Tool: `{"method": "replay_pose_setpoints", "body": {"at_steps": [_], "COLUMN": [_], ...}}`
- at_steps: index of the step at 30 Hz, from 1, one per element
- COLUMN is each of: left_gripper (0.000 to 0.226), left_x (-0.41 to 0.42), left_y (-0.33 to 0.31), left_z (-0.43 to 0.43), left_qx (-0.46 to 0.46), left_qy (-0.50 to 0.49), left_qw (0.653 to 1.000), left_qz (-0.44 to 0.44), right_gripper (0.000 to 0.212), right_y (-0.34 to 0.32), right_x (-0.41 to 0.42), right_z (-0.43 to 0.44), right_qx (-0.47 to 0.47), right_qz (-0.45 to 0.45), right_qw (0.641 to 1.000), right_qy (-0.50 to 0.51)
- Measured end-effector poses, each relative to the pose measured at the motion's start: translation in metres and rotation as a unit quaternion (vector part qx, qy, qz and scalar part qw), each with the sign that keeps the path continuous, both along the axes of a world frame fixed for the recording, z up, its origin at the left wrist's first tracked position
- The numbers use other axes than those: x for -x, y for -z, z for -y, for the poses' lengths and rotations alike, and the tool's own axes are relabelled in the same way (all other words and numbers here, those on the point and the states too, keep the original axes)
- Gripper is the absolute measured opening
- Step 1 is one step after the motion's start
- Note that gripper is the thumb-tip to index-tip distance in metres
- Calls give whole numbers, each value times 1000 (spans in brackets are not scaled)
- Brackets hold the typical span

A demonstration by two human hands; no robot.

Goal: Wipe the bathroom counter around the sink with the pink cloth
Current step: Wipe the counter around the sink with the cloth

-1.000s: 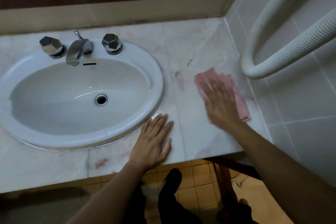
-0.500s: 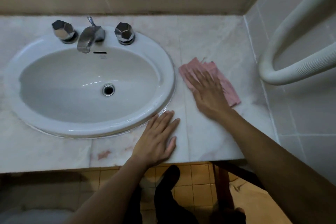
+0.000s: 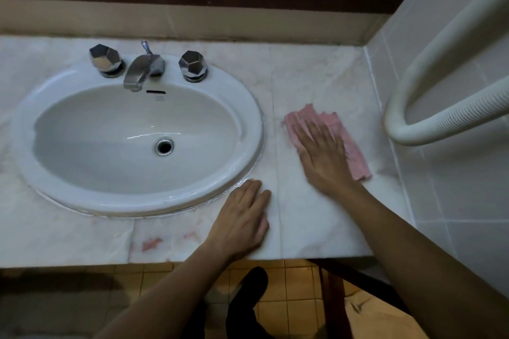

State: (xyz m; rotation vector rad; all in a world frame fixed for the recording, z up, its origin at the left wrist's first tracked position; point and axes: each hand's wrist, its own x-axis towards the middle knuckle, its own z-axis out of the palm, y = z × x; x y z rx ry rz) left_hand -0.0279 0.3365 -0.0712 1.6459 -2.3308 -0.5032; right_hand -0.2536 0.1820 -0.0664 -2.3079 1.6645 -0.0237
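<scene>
The pink cloth [image 3: 355, 155] lies flat on the pale marble counter [image 3: 311, 82], to the right of the white oval sink [image 3: 250, 121]. My right hand [image 3: 322, 157] presses flat on the cloth with fingers spread, covering its left half. My left hand [image 3: 242, 220] rests palm down on the counter near the front edge, just off the sink's lower right rim, holding nothing.
A chrome faucet [image 3: 141, 70] with two faceted knobs [image 3: 106, 59] [image 3: 192, 64] stands behind the basin. A white ribbed hose [image 3: 446, 115] loops along the tiled right wall [image 3: 468, 187]. Reddish stains [image 3: 150, 243] mark the counter's front. Yellow floor tiles lie below.
My right hand slid the cloth left toward the sink, then back a little toward the front. My left hand stayed planted on the counter. The camera view shifted.
</scene>
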Motion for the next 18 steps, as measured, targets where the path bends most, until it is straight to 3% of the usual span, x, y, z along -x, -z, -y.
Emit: {"method": "replay_pose_setpoints", "body": {"at_steps": [4, 9, 15, 18], "left_gripper": [59, 62, 64, 63], "left_x": [32, 44, 46, 46], "left_y": [-6, 10, 20, 19], "left_z": [53, 98, 97, 99], "left_qx": [11, 26, 64, 60], "left_qy": [9, -29, -39, -37], "left_qw": [1000, 999, 997, 997], "left_qz": [-18, 11, 11, 16], "right_gripper": [65, 61, 62, 62], "right_y": [2, 2, 4, 2], "right_x": [28, 7, -17, -65], "right_z": [55, 142, 222, 215], "right_qx": [-18, -58, -6, -10], "right_qz": [-12, 25, 5, 0], "right_qw": [985, 955, 960, 985], "right_qy": [171, 289, 281, 170]}}
